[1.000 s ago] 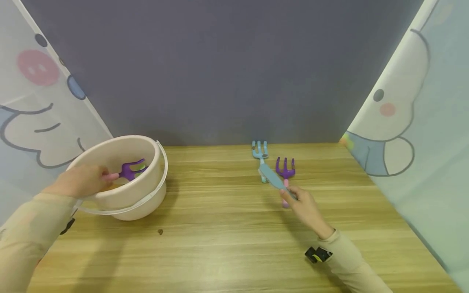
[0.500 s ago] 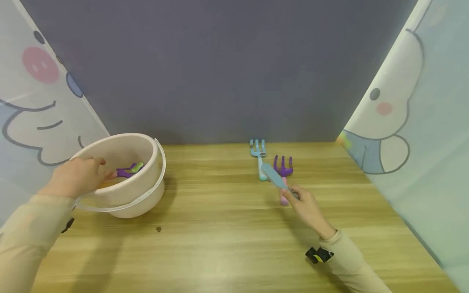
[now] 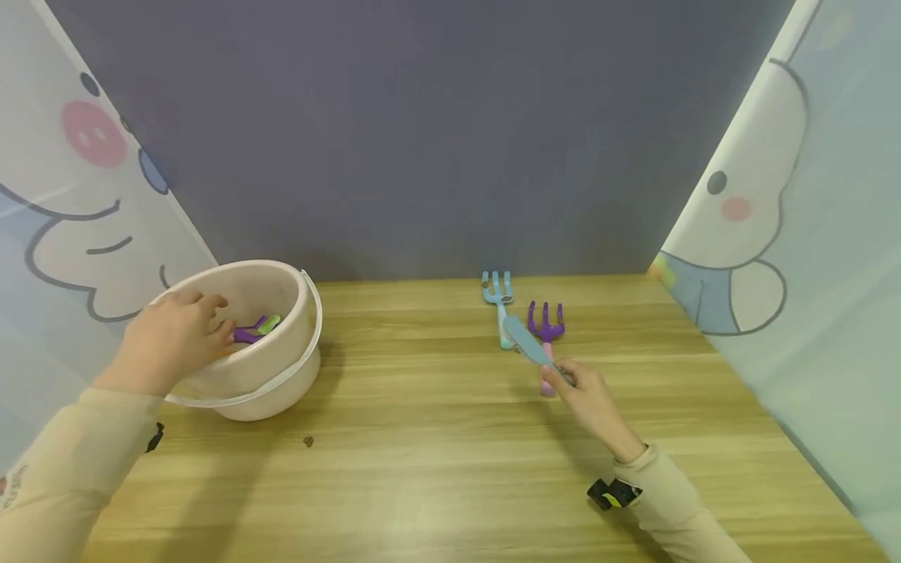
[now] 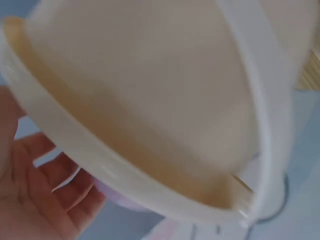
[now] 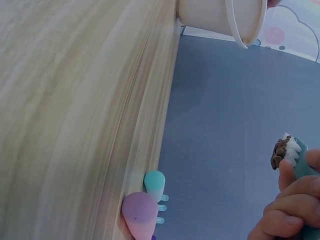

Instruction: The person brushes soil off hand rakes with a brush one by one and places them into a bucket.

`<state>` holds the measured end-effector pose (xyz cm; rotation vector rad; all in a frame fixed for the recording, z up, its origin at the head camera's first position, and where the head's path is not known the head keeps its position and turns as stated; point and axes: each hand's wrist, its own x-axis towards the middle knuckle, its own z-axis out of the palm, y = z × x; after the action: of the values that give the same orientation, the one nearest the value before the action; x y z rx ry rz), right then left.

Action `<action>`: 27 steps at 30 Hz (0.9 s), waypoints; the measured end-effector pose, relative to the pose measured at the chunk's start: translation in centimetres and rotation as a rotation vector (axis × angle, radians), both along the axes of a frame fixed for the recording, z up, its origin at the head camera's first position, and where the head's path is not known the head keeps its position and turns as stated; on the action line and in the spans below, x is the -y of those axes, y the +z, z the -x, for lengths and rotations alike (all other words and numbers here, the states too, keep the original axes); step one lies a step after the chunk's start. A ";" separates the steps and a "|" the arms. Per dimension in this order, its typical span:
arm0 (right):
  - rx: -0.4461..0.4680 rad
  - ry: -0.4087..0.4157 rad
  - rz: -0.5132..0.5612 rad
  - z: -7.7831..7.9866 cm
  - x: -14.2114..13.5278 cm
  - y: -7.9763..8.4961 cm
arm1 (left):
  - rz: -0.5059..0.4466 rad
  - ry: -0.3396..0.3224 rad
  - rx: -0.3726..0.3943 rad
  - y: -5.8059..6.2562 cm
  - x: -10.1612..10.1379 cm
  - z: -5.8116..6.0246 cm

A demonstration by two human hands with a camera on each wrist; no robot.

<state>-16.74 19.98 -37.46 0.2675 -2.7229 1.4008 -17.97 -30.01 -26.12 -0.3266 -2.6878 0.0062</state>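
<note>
My left hand is over the near-left rim of a cream bucket, fingers relaxed and apart over the opening; in the left wrist view the fingers hold nothing. Inside the bucket lies a purple toy rake beside a green piece, partly hidden by hand and rim. My right hand grips the handle of a blue-grey brush above the table. Brown bits cling to its white bristles. Below it lie a light-blue hand rake and a purple one with a pink handle.
A small brown crumb lies on the wooden table right of the bucket. More brown bits show on the blue rake's tines. A dark grey panel closes off the back, with printed cloths at both sides.
The purple rake has gone from my left hand down into the bucket. That hand's fingers have loosened and it has shifted slightly right. The right hand with the brush stays nearly still.
</note>
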 end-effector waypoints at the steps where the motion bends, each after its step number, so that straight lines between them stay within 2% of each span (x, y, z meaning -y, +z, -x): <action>1: 0.007 0.002 0.004 -0.1 0.0 0.0 | -0.018 -0.033 -0.089 -0.1 -0.5 -0.2; 3: 0.013 0.005 0.015 -0.2 0.0 -0.1 | -0.051 -0.098 -0.251 -0.3 -1.7 -0.5; 5: 0.021 0.011 0.036 -0.2 0.1 0.0 | -0.088 -0.150 -0.349 -0.2 -3.1 -0.9; 8: 0.026 0.016 0.065 -0.1 0.2 0.1 | -0.151 -0.185 -0.350 -0.2 -5.5 -1.6; 11: 0.028 0.007 0.087 0.0 0.1 0.3 | -0.212 -0.212 -0.255 -0.9 -8.1 -2.0; 13: 0.009 -0.008 0.082 0.0 0.0 0.4 | -0.256 -0.226 -0.157 -1.6 -10.0 -1.9; 18: 0.003 -0.039 0.075 -0.1 -0.5 0.6 | -0.368 -0.263 0.098 -4.3 -15.3 -0.7; 22: 0.031 -0.041 0.077 -0.4 -0.9 0.7 | -0.484 -0.297 0.286 -6.7 -19.4 1.1; 25: 0.043 -0.055 0.064 -0.5 -1.3 1.0 | -0.571 -0.305 0.426 -8.1 -22.1 3.3; 27: 0.043 -0.069 0.063 -0.4 -1.4 1.3 | -0.597 -0.307 0.494 -8.9 -23.8 5.1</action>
<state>-16.31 21.38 -36.13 0.1403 -2.6879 1.4870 -23.09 -6.26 -35.02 -0.5980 -2.8960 -1.0674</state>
